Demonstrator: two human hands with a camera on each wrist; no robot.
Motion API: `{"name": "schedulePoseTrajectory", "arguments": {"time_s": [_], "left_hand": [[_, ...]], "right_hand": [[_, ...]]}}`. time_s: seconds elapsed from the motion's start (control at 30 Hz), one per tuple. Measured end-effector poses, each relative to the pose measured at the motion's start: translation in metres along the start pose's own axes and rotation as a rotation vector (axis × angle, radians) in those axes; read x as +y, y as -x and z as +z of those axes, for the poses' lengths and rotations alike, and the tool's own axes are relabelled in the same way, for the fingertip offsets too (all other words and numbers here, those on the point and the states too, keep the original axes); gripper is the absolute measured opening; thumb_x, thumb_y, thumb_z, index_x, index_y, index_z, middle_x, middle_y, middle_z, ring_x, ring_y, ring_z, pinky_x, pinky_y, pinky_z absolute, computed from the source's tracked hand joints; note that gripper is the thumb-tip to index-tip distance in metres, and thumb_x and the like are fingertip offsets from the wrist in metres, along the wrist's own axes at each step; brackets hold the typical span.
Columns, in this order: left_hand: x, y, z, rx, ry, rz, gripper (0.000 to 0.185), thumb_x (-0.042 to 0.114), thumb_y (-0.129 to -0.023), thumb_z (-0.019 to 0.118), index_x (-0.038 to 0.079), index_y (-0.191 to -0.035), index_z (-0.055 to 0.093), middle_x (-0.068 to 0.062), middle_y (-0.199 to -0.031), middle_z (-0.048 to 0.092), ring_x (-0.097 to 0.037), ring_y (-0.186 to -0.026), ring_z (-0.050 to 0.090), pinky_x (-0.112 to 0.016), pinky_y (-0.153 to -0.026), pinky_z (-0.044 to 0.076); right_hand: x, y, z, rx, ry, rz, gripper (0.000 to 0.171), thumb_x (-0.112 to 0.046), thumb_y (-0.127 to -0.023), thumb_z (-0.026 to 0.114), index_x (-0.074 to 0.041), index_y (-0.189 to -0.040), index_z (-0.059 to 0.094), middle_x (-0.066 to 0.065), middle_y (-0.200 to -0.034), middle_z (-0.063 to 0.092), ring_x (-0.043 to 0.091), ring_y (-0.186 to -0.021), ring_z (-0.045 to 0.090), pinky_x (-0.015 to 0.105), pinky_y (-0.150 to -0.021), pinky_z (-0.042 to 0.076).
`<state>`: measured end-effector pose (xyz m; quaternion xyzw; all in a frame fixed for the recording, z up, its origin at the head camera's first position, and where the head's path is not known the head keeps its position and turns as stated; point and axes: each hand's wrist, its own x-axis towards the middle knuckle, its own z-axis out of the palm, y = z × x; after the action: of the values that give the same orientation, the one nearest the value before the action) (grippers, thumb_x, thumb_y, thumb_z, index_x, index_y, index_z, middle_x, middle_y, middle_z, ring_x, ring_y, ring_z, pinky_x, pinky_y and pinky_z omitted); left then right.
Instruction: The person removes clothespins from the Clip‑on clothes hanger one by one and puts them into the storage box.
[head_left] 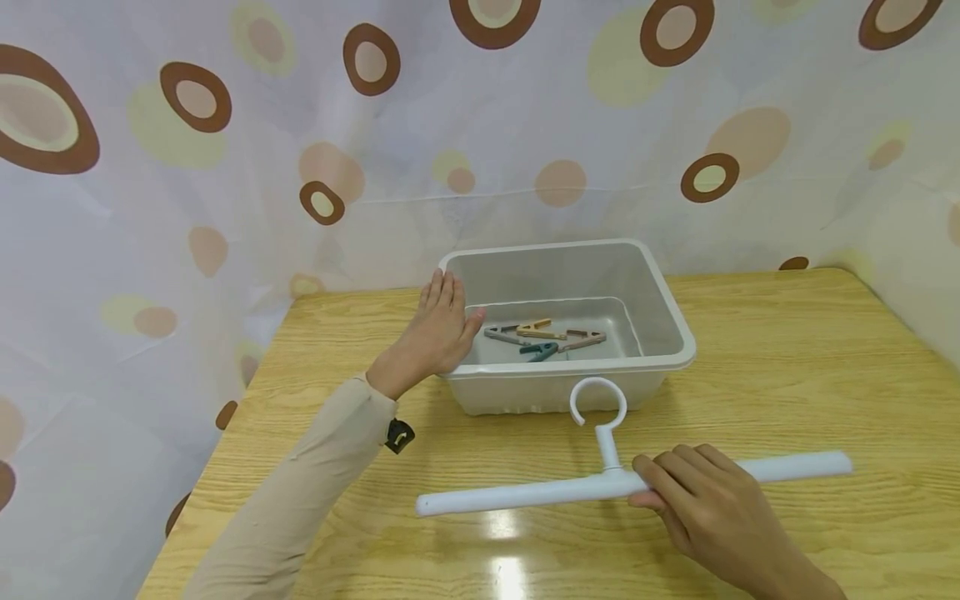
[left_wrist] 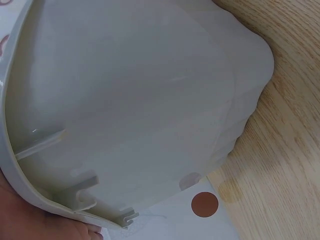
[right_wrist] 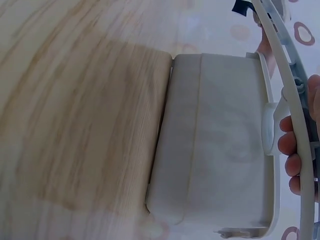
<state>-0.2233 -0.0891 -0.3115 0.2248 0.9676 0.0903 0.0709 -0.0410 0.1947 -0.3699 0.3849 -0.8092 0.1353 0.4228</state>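
My right hand (head_left: 712, 508) grips the bar of a white plastic clothes hanger (head_left: 525, 495), just right of its hook. The hanger is held in front of the bin, its open hook (head_left: 597, 383) overlapping the bin's front wall from the head view. In the right wrist view, curled fingers (right_wrist: 289, 143) wrap the bar. My left hand (head_left: 442, 329) rests on the left rim of a light grey plastic bin (head_left: 555, 390), its fingers stretched along the edge. Several clothespins lie on the bin's floor, among them a yellow clothespin (head_left: 538, 330) and a dark green clothespin (head_left: 540, 351).
The bin stands on a wood-grain table (head_left: 810, 367), near its back edge. Behind the table hangs a white curtain (head_left: 480, 125) with brown, yellow and peach ovals. A small black clip-like piece (head_left: 399, 435) sits by the left sleeve's cuff.
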Motion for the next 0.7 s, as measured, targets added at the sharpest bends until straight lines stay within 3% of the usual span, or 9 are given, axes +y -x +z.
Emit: {"name": "schedulePoseTrajectory", "arguments": {"time_s": [0.7], "left_hand": [[-0.001,-0.001,0.001,0.005,-0.009,-0.005,0.067,0.038,-0.106,0.015,-0.012,-0.148,0.003,-0.029,-0.156,-0.007,-0.037,-0.143,-0.015,-0.044,-0.117,-0.007]], "right_hand": [[-0.003,0.007,0.016,-0.052,-0.036,0.013,0.048,-0.034,-0.105,0.037,-0.001,-0.086,0.067,-0.001,-0.072,0.059,0.015,-0.06,0.054,0.028,-0.053,0.043]]}}
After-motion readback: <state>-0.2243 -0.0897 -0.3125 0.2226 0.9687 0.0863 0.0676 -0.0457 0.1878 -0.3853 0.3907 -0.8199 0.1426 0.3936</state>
